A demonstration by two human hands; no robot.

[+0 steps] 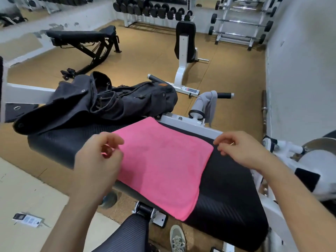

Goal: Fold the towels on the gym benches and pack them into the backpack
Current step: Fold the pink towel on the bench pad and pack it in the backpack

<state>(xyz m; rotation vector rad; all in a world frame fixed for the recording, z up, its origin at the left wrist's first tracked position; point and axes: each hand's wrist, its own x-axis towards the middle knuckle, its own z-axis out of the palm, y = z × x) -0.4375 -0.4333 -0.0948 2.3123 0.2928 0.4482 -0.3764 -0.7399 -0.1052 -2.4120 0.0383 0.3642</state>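
Observation:
A pink towel lies folded flat across the black pad of the bench in front of me. My left hand is at its left edge, with a bit of pink cloth pinched between the curled fingers. At the towel's right corner is my right hand; its curled fingertips are at the corner, and I cannot tell whether they pinch it. A dark backpack lies on its side at the far end of the pad, top flap open toward the left. A grey towel hangs over the bench's handle post.
A black incline bench and a white seat machine stand on the brown floor beyond. Dumbbell racks line the back wall. A white wall runs close on the right. My shoe is below the pad.

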